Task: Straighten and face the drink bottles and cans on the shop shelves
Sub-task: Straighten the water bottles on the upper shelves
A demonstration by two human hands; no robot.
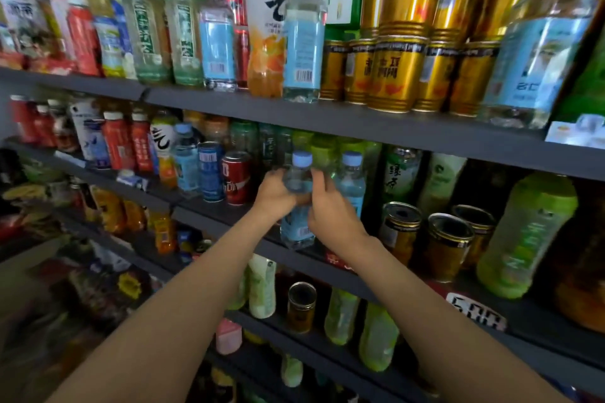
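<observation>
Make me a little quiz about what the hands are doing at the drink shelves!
1. True or false: both hands hold the same bottle.
2. What colour is that bottle's cap?
3. Which stands just left of the held bottle on that shelf: A) a red can, B) a gold can, C) a milk carton?

Key
1. True: the left hand and right hand both grip the water bottle.
2. Light blue, like its label.
3. A: the red can stands there; the gold cans are on the shelf above and to the right.
</observation>
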